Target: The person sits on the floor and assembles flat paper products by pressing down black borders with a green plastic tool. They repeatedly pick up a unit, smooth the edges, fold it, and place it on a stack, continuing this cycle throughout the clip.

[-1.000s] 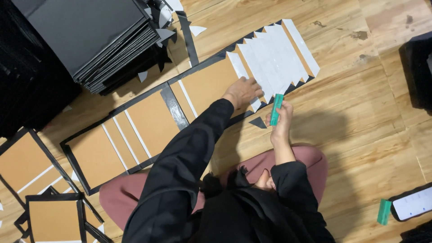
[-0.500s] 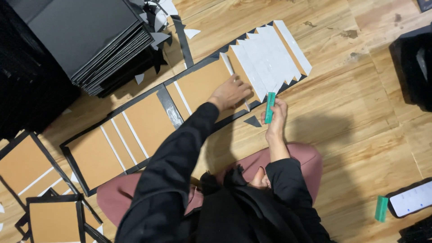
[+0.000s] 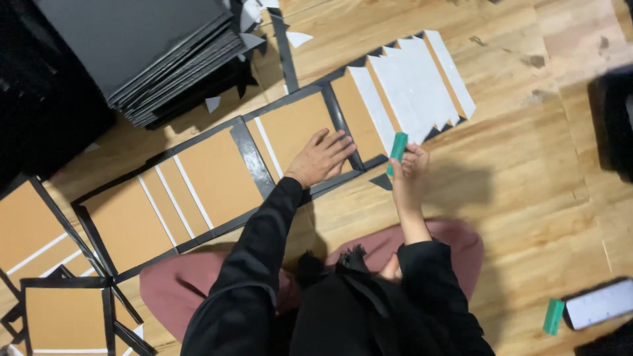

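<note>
My left hand [image 3: 323, 158] lies flat, fingers spread, on a brown cardboard panel of a long black-edged sheet [image 3: 217, 178] spread across the wooden floor. The sheet's far right end is covered with white strips [image 3: 409, 86]. My right hand [image 3: 410, 173] holds a small green block [image 3: 397, 148] upright at the sheet's near edge, just right of my left hand. A small black triangular scrap [image 3: 384, 181] lies by that edge. My black sleeves and pink-clad legs fill the bottom of the view.
A stack of black sheets [image 3: 145, 46] sits at the top left. More brown, black-bordered panels [image 3: 59, 316] lie at the lower left. A second green block [image 3: 553, 316] rests beside a white flat object [image 3: 600, 304] at the lower right. A dark object [image 3: 616, 118] stands at the right edge.
My left hand has slid left along the sheet, from the edge of the white strips onto the brown panel. My right hand still holds the green block in about the same place.
</note>
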